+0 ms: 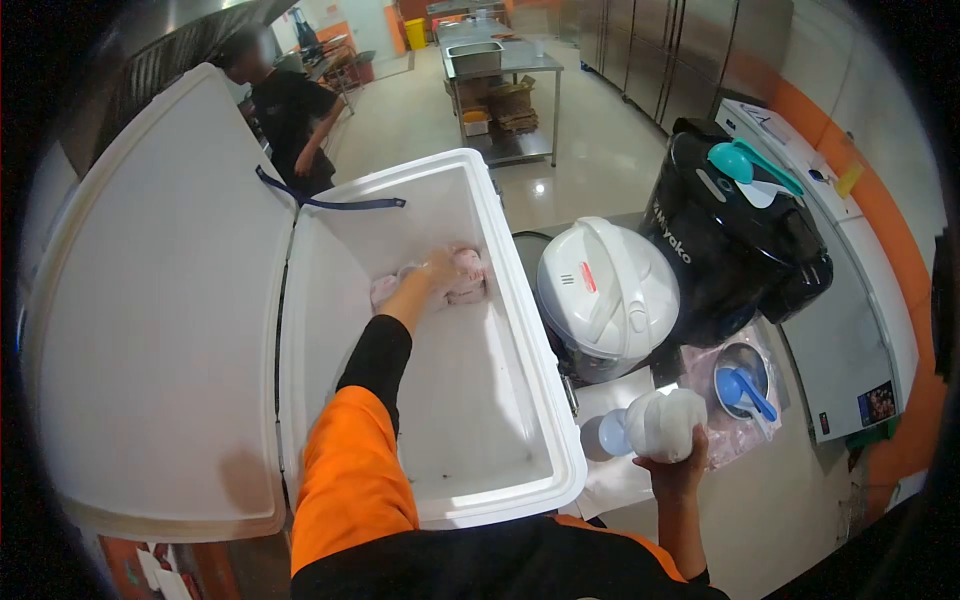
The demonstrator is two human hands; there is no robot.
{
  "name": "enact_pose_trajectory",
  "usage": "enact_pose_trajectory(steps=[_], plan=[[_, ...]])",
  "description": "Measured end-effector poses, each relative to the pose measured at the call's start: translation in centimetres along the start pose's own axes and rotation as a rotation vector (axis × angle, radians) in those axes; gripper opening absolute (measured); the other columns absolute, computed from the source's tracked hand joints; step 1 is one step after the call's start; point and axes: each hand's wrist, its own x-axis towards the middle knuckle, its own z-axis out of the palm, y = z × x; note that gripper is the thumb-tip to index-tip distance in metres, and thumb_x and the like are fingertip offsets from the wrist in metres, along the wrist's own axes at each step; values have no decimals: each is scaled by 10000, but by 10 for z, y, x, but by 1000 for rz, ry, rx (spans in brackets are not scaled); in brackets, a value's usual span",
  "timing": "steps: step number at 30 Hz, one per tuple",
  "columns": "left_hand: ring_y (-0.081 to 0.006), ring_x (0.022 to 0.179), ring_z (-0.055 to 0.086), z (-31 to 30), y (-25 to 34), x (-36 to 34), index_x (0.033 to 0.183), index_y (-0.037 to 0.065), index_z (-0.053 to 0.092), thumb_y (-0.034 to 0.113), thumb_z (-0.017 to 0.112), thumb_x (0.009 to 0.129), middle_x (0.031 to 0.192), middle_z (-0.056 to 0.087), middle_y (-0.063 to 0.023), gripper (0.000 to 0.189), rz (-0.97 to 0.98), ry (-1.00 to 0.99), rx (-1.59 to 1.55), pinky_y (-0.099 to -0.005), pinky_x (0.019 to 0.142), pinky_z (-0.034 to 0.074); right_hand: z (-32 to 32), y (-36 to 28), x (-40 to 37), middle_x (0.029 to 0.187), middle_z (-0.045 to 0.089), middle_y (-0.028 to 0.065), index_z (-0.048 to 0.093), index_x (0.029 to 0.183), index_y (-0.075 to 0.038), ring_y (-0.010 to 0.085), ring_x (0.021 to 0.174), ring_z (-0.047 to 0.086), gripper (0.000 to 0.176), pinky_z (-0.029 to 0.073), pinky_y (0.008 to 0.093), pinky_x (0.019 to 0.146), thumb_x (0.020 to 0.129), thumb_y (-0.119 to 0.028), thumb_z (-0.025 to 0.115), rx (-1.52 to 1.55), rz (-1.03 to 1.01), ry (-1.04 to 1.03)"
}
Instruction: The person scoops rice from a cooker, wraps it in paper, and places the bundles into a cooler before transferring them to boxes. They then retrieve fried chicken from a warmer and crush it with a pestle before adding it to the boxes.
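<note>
A big white cooler box stands open in front of me, its lid swung back to the left. My left hand reaches deep inside and rests on pale pink bagged packs lying on the cooler's floor; whether the fingers grip one is unclear. My right hand is outside the cooler at the right, closed under a white, knotted plastic bag that it holds up.
A white rice cooker and a black cooker stand right of the cooler, with a small metal bowl and blue scoop below them. Another person in black stands behind. A steel table sits farther back.
</note>
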Motion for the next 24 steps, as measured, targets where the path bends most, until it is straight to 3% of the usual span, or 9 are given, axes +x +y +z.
enact_pose_trajectory(steps=[2, 4, 8, 10, 13, 16, 19, 22, 24], plan=[[-269, 1014, 591, 6, -1, 3, 1170, 139, 580, 433, 659, 756, 1112, 612, -138, 515, -36, 124, 250, -385, 844, 455, -1, -2, -4, 1188, 520, 121, 413, 1290, -115, 298, 994, 582, 731, 557, 377, 476, 754, -608, 474, -11, 32, -52], [-265, 1041, 571, 20, -4, 3, 1121, 117, 610, 446, 623, 772, 1173, 582, -120, 480, 108, 206, 834, -398, 817, 460, 1, -2, -7, 1183, 525, 119, 416, 1287, -118, 296, 992, 585, 722, 554, 378, 471, 756, -604, 471, -18, 25, -28], [-290, 1070, 496, 18, 106, -53, 1203, 107, 555, 372, 521, 855, 1178, 528, -98, 439, -149, 266, 988, -433, 862, 441, -2, 7, -6, 1180, 529, 116, 419, 1283, -124, 292, 985, 588, 706, 554, 372, 470, 757, -593, 474, 0, 49, -20], [-282, 1135, 462, 12, 109, -57, 1206, 110, 547, 387, 511, 859, 1216, 507, -104, 444, -205, 178, 1003, -435, 910, 414, -2, 10, -5, 1176, 530, 115, 420, 1283, -125, 285, 972, 591, 709, 550, 373, 469, 756, -598, 470, 17, 86, -8], [-303, 1167, 442, 12, 35, -68, 1218, 88, 518, 374, 545, 843, 1255, 477, -127, 472, 11, 602, 945, -438, 975, 362, -2, 12, -5, 1180, 527, 114, 419, 1285, -134, 283, 969, 587, 719, 546, 378, 475, 751, -614, 458, 6, 102, 13], [-330, 1179, 426, -29, 70, -128, 1246, 67, 474, 329, 609, 802, 1283, 455, -139, 533, -209, 476, 799, -441, 1011, 328, -9, 13, -5, 1189, 519, 114, 416, 1288, -147, 294, 995, 573, 726, 544, 387, 491, 746, -629, 456, -26, 93, 0], [-278, 1123, 482, -12, 22, -130, 1218, 65, 455, 309, 623, 800, 1160, 483, -133, 512, -127, 585, 1157, -362, 959, 382, -4, 14, -3, 1192, 514, 113, 411, 1291, -152, 295, 990, 575, 735, 544, 384, 492, 741, -636, 472, -18, 91, 68], [-315, 1105, 518, -31, 54, -130, 1238, 48, 425, 233, 643, 782, 1226, 444, -154, 538, -279, 250, 1058, -376, 948, 413, 2, 15, -4, 1183, 516, 122, 401, 1295, -134, 288, 953, 596, 727, 556, 378, 477, 755, -613, 487, 20, 103, 96], [-331, 1185, 452, -42, 32, -119, 1274, 38, 412, 230, 715, 682, 1259, 452, -187, 692, -371, 153, 1016, -396, 986, 389, 2, 16, -3, 1177, 516, 133, 395, 1297, -116, 287, 935, 608, 711, 569, 378, 470, 773, -587, 488, 44, 103, 37]])
